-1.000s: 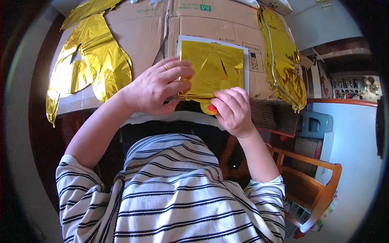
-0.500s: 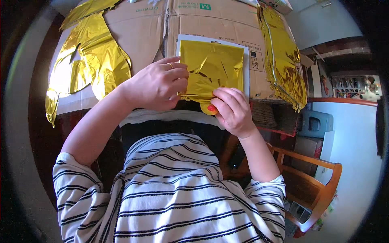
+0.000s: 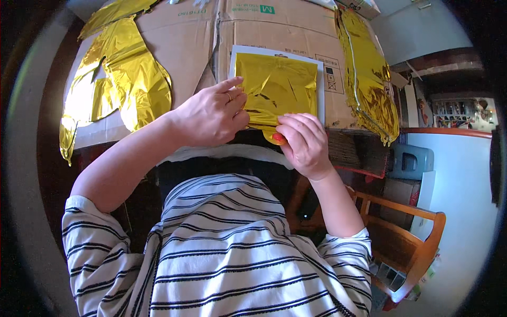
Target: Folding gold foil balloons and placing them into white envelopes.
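A flat folded piece of shiny gold foil [image 3: 280, 82] lies over a white card [image 3: 320, 98] with a hang slot at its top edge. My left hand [image 3: 214, 113] is at the foil's lower left edge. Its index finger stretches onto the foil and the other fingers are curled against the edge; the thumb is mostly hidden. At the lower right edge, my right hand [image 3: 304, 142] pinches the foil between thumb and fingers. A rounded gold tab with a red spot [image 3: 278, 138] sticks out beside its thumb.
Brown cardboard [image 3: 280, 31] covers the work surface beneath the card. A large crumpled gold foil piece [image 3: 127, 74] lies at the left, and another gold foil piece [image 3: 369, 79] hangs over the right side. A wooden chair [image 3: 417, 238] and a blue-grey stool [image 3: 412, 161] stand to the right.
My left hand has shifted slightly right and its index finger has straightened along the foil. My right hand stays at the lower right edge, with the gold tab slightly raised.
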{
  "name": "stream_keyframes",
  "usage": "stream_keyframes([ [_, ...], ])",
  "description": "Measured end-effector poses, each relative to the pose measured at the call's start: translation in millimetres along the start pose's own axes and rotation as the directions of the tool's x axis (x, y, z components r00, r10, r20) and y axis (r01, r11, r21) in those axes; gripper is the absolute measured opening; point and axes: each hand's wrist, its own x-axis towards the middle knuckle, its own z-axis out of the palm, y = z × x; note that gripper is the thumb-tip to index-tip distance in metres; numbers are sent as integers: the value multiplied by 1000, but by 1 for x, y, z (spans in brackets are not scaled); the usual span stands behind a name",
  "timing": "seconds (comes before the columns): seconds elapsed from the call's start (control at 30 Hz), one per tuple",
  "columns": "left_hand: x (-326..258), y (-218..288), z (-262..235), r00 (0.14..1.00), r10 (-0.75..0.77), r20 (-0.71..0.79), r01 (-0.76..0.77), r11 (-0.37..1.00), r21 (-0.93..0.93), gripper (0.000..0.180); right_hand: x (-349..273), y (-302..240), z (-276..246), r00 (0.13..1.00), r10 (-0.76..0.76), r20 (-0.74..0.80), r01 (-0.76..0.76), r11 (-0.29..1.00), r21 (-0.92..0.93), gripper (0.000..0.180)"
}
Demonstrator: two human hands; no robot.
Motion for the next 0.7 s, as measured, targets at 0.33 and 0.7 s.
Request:
stream_keyframes([
  [0.33,-2,-7,4,999,-28,-42,25,997,-70,26,1,-3,0,997,-31,-65,21,989,-148,14],
  [0.7,-2,-20,7,981,-148,-129,118,970,-213,25,-14,-18,3,993,3,-119,-49,922,-383,25],
])
